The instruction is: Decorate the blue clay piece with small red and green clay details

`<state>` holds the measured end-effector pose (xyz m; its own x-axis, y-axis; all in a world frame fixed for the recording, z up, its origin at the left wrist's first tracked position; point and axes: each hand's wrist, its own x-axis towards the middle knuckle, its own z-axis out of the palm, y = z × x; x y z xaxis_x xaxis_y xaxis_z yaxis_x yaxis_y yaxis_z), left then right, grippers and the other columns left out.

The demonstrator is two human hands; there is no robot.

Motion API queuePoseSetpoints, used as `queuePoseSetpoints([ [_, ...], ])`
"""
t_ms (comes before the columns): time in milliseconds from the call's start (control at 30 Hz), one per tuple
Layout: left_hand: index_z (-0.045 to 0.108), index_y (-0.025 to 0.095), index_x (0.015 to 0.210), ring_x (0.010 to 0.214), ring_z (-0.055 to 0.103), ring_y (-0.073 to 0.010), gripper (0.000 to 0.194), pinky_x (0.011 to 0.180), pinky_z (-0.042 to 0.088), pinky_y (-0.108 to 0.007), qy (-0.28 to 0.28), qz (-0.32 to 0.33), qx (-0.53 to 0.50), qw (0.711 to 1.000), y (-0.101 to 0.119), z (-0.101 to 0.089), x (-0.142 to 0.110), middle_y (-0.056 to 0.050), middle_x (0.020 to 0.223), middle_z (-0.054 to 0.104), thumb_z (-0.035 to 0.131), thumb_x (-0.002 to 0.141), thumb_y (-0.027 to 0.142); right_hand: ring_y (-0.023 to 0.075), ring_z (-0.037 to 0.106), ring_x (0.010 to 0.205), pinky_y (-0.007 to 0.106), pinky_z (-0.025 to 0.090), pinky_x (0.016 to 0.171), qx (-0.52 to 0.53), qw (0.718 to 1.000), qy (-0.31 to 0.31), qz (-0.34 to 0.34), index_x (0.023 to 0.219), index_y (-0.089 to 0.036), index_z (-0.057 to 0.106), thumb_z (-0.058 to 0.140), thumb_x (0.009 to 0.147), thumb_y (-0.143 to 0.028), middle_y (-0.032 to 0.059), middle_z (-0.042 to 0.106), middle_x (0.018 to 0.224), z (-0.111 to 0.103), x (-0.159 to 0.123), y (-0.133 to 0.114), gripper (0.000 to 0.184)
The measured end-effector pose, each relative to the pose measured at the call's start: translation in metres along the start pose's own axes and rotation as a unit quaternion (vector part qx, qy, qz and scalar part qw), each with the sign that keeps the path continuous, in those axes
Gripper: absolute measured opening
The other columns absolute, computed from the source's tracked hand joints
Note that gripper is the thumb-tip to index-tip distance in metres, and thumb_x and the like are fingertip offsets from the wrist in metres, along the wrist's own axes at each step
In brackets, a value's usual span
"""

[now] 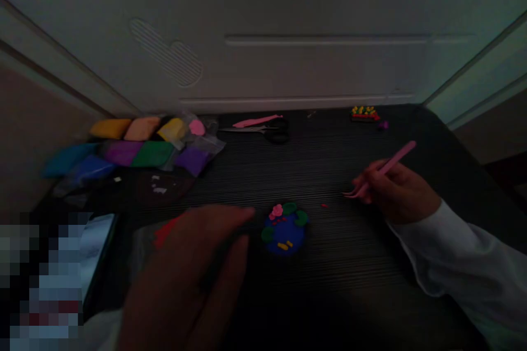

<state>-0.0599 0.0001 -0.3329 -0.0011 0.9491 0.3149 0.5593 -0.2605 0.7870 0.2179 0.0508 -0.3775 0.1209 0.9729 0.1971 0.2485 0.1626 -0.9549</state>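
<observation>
Pink tweezers (391, 163) are in my right hand (393, 189), pinched like a pen, their tips pointing left just above the dark table. Left of the tips lies a small red-pink bit of clay (325, 206). A round blue clay pond (284, 233) sits at the middle, with green lily pads, a pink flower, small red bits and yellow pieces on it. My left hand (185, 274) is close to the camera and slightly blurred, left of the pond. Its thumb and index finger are apart, with nothing visible between them. It partly covers a bag of red clay (164, 232).
Several bags of coloured clay (152, 153) lie at the back left. Scissors (267, 130) and a pink strip-like tool (257, 121) rest by the white panel. A small flower-box model (364, 114) stands back right, beside a purple piece (383, 125). A screen device (96, 252) is at left.
</observation>
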Motion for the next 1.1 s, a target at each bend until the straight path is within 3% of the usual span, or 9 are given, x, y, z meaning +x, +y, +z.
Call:
queuePoseSetpoints([
  [67, 0.061, 0.028, 0.104, 0.079, 0.059, -0.0226, 0.033, 0.078, 0.046, -0.035, -0.059, 0.080, 0.069, 0.993, 0.008, 0.013, 0.011, -0.002, 0.090, 0.065, 0.052, 0.073, 0.021, 0.0105, 0.058, 0.041, 0.021, 0.046, 0.036, 0.043, 0.997, -0.055, 0.035, 0.074, -0.018, 0.054, 0.055, 0.077, -0.039, 0.0012, 0.066, 0.058, -0.001, -0.004, 0.000, 0.022],
  [133, 0.058, 0.026, 0.107, 0.080, 0.059, -0.0219, 0.034, 0.074, 0.046, -0.034, -0.071, 0.109, 0.082, 0.988, 0.002, 0.023, 0.014, -0.003, 0.091, 0.064, 0.047, 0.076, 0.017, 0.0108, 0.060, 0.044, 0.021, 0.050, 0.041, 0.066, 0.994, -0.076, 0.052, 0.076, -0.019, 0.054, 0.055, 0.078, -0.035, -0.0005, 0.064, 0.056, -0.001, -0.008, 0.000, 0.017],
  [267, 0.057, 0.026, 0.106, 0.074, 0.059, -0.0207, 0.034, 0.070, 0.046, -0.032, -0.050, 0.070, 0.078, 0.993, -0.021, 0.028, 0.014, -0.001, 0.083, 0.065, 0.046, 0.076, 0.016, 0.0118, 0.063, 0.050, 0.020, 0.053, 0.043, 0.085, 0.986, -0.120, 0.073, 0.079, -0.019, 0.054, 0.055, 0.080, -0.032, 0.0008, 0.067, 0.063, 0.002, -0.010, 0.001, 0.013],
  [433, 0.057, 0.024, 0.104, 0.078, 0.059, -0.0202, 0.031, 0.074, 0.046, -0.031, -0.081, 0.045, 0.094, 0.991, -0.029, 0.027, 0.018, -0.001, 0.084, 0.064, 0.051, 0.074, 0.021, 0.0106, 0.060, 0.044, 0.020, 0.049, 0.038, 0.080, 0.985, -0.128, 0.082, 0.078, -0.019, 0.054, 0.051, 0.082, -0.033, -0.0009, 0.064, 0.058, 0.008, -0.004, 0.000, 0.015],
  [667, 0.051, 0.027, 0.106, 0.086, 0.059, -0.0171, 0.030, 0.079, 0.045, -0.031, -0.181, -0.149, 0.050, 0.971, -0.033, 0.027, 0.020, 0.001, 0.090, 0.062, 0.055, 0.077, 0.029, 0.0052, 0.050, 0.043, 0.018, 0.040, 0.040, 0.020, 0.987, -0.118, 0.103, 0.075, -0.021, 0.053, 0.046, 0.085, -0.035, -0.0022, 0.057, 0.063, 0.009, -0.003, -0.009, 0.019],
  [900, 0.051, 0.028, 0.105, 0.082, 0.060, -0.0146, 0.029, 0.076, 0.047, -0.029, -0.196, -0.129, 0.045, 0.971, -0.035, 0.029, 0.023, 0.002, 0.087, 0.063, 0.056, 0.077, 0.028, 0.0061, 0.052, 0.045, 0.018, 0.042, 0.042, 0.012, 0.988, -0.135, 0.076, 0.078, -0.022, 0.053, 0.045, 0.086, -0.034, -0.0031, 0.056, 0.061, 0.008, -0.005, -0.010, 0.017],
  [1100, 0.051, 0.027, 0.106, 0.084, 0.060, -0.0155, 0.031, 0.078, 0.047, -0.030, -0.189, -0.118, 0.056, 0.973, -0.034, 0.032, 0.024, 0.002, 0.090, 0.065, 0.058, 0.076, 0.028, 0.0063, 0.052, 0.045, 0.019, 0.041, 0.041, 0.006, 0.991, -0.111, 0.078, 0.076, -0.021, 0.053, 0.046, 0.085, -0.034, -0.0026, 0.057, 0.062, 0.009, -0.006, -0.009, 0.017],
])
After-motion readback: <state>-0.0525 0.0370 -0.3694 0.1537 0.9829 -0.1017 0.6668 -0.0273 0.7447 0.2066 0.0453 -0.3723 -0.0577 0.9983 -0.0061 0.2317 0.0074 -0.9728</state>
